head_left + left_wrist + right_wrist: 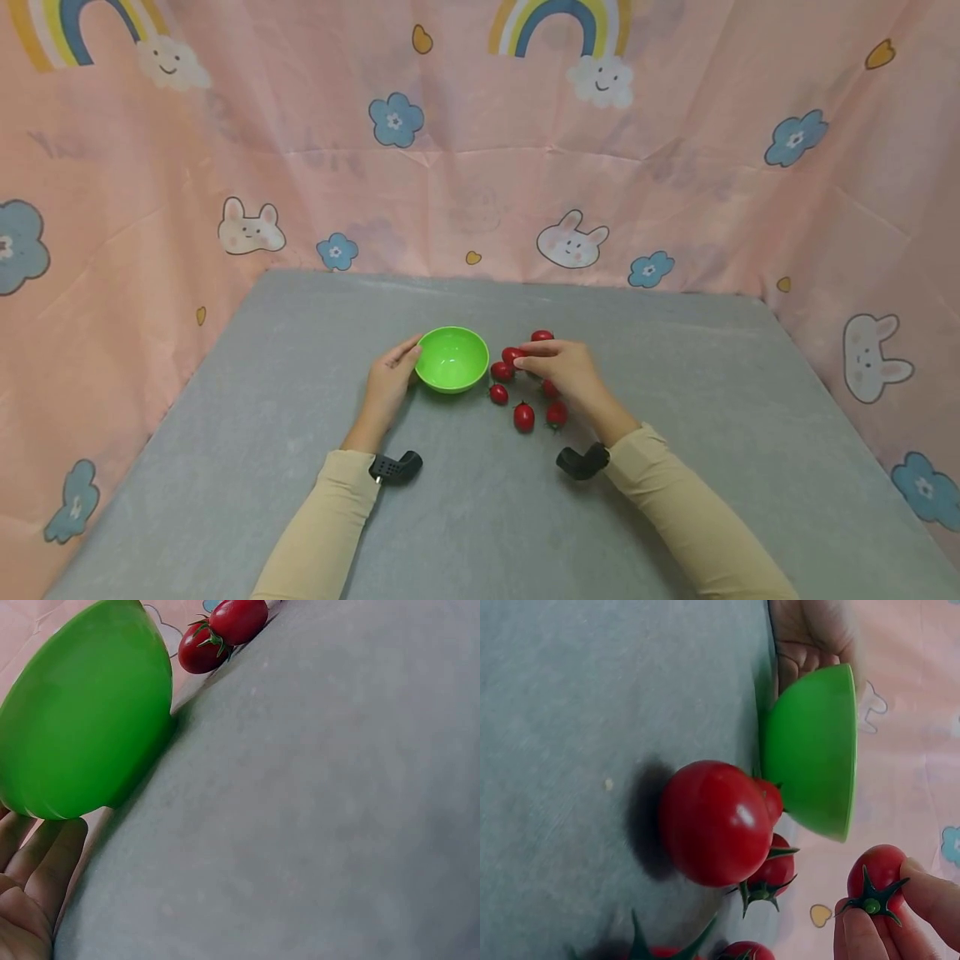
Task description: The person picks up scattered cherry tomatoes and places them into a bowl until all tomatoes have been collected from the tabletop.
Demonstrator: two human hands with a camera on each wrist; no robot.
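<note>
A light green bowl [452,360] stands on the grey table, its inside bare. My left hand [390,382] holds the bowl by its left side, fingers against the outer wall in the left wrist view; the thumb is out of sight there. Just right of the bowl, my right hand [573,377] pinches a small red tomato [879,879] between thumb and fingers, with its green stem end showing. The held tomato is raised off the table in the right wrist view. Around and below that hand lie several more tomatoes [524,417], one partly hidden by it.
Grey cloth covers the tabletop [300,333]. A pink curtain [465,183] with rainbows, flowers and rabbits hangs behind and at both sides. Black wrist cameras [397,468] sit at both cuffs.
</note>
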